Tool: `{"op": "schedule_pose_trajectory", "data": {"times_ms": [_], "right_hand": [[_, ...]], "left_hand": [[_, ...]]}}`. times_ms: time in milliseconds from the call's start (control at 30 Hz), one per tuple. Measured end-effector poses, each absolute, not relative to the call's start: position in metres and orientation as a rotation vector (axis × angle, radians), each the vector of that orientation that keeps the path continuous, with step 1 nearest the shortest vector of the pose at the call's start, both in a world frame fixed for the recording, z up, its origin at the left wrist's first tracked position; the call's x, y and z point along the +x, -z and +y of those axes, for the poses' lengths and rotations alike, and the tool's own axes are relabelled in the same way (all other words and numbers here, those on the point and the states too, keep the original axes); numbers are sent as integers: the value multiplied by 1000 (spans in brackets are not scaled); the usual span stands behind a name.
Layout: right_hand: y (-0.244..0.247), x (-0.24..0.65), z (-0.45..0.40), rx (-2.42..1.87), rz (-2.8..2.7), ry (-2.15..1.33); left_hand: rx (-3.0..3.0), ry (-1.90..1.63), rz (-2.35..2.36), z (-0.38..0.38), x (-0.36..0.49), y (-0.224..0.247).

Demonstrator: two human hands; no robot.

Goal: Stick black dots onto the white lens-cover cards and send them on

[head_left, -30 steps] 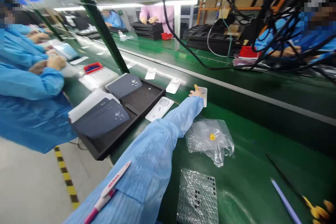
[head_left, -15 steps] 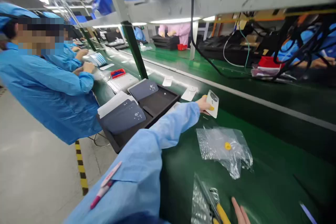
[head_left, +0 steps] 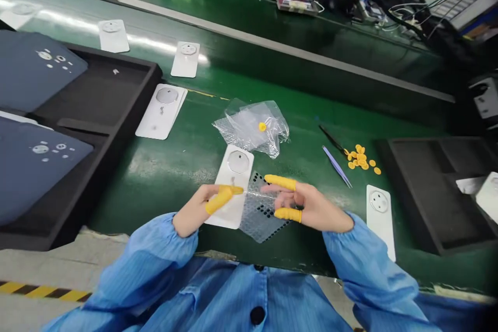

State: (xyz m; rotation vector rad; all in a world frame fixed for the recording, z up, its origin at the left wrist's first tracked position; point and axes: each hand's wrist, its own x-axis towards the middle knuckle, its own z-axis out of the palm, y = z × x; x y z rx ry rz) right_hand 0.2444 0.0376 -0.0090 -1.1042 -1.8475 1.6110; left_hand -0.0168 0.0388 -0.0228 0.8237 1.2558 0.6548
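Note:
A white phone back cover (head_left: 223, 215) with a round camera area lies on the green bench in front of me. Over its right edge is my left hand (head_left: 210, 205), its yellow-cotted thumb and forefinger pressed together; what they pinch is unclear. A shiny clear strip (head_left: 259, 195) runs from those fingertips toward my right hand (head_left: 298, 202). That hand has yellow cots on thumb and forefinger, spread apart above a clear bubble-textured sheet with black dots (head_left: 260, 218). Just beyond lies a crumpled clear plastic bag (head_left: 249, 124) with a yellow finger cot (head_left: 262, 126) on it.
Black trays stand left (head_left: 128, 114) and right (head_left: 412, 192), the left one holding dark blue panels (head_left: 23, 166). More white covers (head_left: 161, 111) lie along the bench. To the right are lilac tweezers (head_left: 336, 167), dark tweezers (head_left: 330, 137) and several yellow finger cots (head_left: 360, 158).
The view has swung right and downward. My left hand, earlier stretched out left holding a white phone cover, is back in front of me. Now the cover lies on the bench and both hands are close together.

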Motion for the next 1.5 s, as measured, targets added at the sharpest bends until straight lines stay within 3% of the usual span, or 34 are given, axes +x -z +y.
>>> {"op": "schedule_pose_trajectory", "data": {"times_ms": [67, 233, 300, 433, 700, 1100, 1333, 1500], "right_hand": [[8, 248, 47, -1116, -1957, -1548], [17, 230, 39, -1293, -2006, -683], [23, 215, 27, -1246, -1988, -573], [43, 193, 9, -1204, -1972, -621], [59, 195, 7, -1179, -1922, -664], [71, 191, 2, -1112, -1993, -492], [69, 187, 11, -1341, -1609, -765], [70, 197, 11, -1295, -1779, -542]], "left_hand": [[812, -523, 1187, 40, -4, 19], [667, -600, 1253, 28, 8, 25], [587, -650, 1241, 18, 9, 32], [477, -791, 1235, 6, 15, 42], [497, -744, 1255, 11, 23, 47], [558, -763, 1219, 4, 28, 48], [743, -690, 1321, 5, 27, 44], [877, -721, 1490, 5, -12, 35]]}}
